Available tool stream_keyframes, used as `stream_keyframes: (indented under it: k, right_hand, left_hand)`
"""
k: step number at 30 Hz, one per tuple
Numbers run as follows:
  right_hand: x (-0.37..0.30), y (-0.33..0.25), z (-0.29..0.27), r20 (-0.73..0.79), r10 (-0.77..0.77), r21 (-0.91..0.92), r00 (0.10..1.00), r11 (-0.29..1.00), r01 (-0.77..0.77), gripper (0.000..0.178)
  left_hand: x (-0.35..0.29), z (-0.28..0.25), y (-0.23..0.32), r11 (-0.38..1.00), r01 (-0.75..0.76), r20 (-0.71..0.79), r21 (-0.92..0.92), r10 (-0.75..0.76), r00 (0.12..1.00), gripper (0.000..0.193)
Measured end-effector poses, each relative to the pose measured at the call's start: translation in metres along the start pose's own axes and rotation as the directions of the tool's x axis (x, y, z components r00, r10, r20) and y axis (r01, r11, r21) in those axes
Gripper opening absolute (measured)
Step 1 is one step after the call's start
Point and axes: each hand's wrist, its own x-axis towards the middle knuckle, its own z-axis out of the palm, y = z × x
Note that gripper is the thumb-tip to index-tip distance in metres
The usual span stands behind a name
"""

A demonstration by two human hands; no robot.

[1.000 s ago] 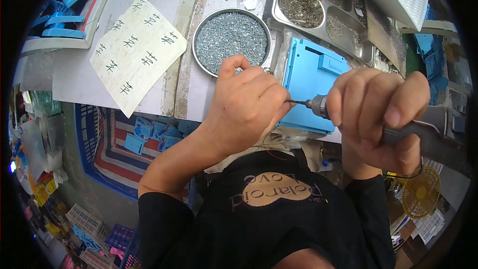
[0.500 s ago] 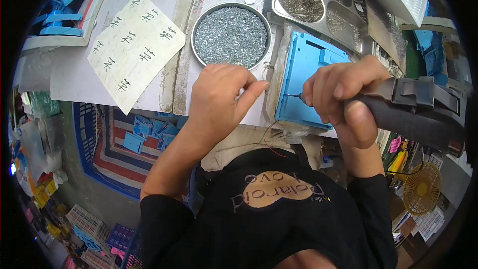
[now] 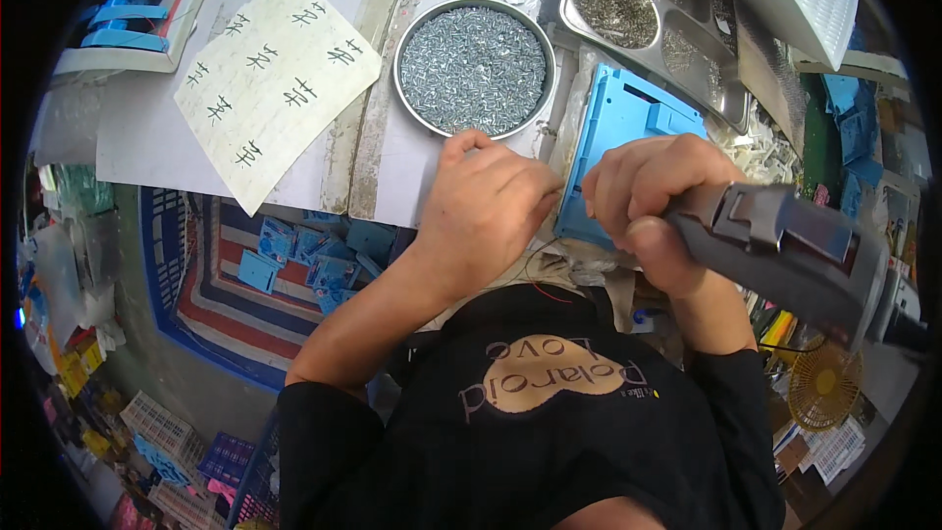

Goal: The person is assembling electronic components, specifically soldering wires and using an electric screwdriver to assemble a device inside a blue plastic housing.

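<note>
Head view: nearest is my black top (image 3: 530,432). My right hand (image 3: 653,196) has its fingers (image 3: 610,177) wrapped round a dark power screwdriver (image 3: 770,250), body angled off right; bit hidden. My left hand (image 3: 486,211) is near it, fingers curled in, tips turned away, can't tell if they pinch anything. Light-blue plastic panel (image 3: 628,103) lies on the worktop (image 3: 147,142), partly covered by my right hand. Round metal bowl (image 3: 396,79) full of small silvery metal pieces (image 3: 474,69) sits just beyond my left hand; pale handwritten sheet (image 3: 280,123) left of it, steel compartment tray (image 3: 572,18) farther right. Below worktop level, left: blue basket (image 3: 165,304) with blue plastic pieces (image 3: 258,271).
</note>
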Motion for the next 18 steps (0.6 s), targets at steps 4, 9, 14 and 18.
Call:
stream_keyframes:
  k: [4, 9, 14, 18]
  right_hand:
    - [0.005, -0.017, -0.002, -0.047, -0.040, 0.202, 0.998, 0.978, 0.048, 0.033]
    - [0.008, -0.024, -0.002, -0.049, -0.094, 0.271, 0.994, 0.957, 0.104, 0.034]
    - [-0.002, -0.026, 0.003, -0.081, -0.039, 0.324, 0.996, 0.944, 0.063, 0.034]
    - [-0.022, -0.023, 0.007, -0.072, 0.010, 0.405, 0.997, 0.914, 0.020, 0.029]
  left_hand:
    - [0.002, 0.002, 0.006, 1.000, -0.001, -0.005, -0.017, 0.001, 1.000, 0.017]
    - [0.004, 0.001, 0.011, 1.000, -0.018, 0.023, -0.026, 0.018, 1.000, 0.016]
    - [0.002, -0.009, 0.014, 0.999, -0.041, 0.163, 0.033, 0.035, 0.986, 0.029]
    - [0.013, -0.019, 0.017, 0.997, -0.046, 0.152, -0.056, 0.054, 0.987, 0.058]
